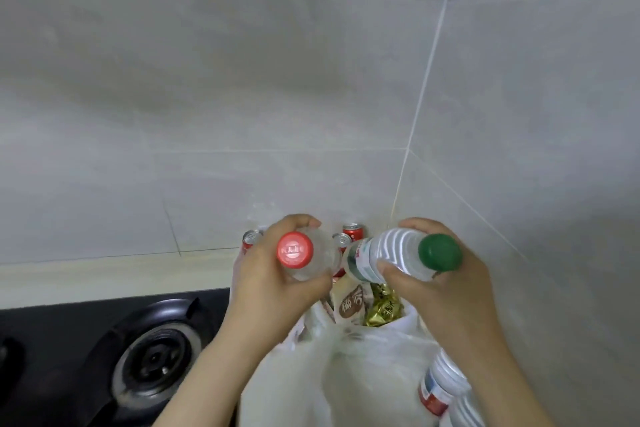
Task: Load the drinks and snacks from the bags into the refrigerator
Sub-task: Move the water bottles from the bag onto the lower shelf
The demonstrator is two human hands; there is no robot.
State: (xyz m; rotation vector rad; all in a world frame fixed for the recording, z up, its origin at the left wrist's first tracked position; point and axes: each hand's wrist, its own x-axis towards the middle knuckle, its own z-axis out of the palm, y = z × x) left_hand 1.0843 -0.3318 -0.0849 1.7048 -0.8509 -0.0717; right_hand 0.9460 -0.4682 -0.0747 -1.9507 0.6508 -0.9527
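Two grips above white bag [349, 378], near right on desk [104, 272]: left hand [265, 288] clenched round red-capped bottle [295, 251], right hand [443, 291] round green-capped bottle [391, 250]. Probably full, heavy, slick; hold mid-body, fingers [389, 268] wrapped.

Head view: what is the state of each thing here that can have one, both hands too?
Left hand, grips the red-cap bottle.
Right hand, grips the green-cap bottle.
Red-cap bottle, capped, held above the bag.
Green-cap bottle, capped, held above the bag.
Bag, open, snacks inside.
Cans, upright behind the bag.
Burner, no flame.
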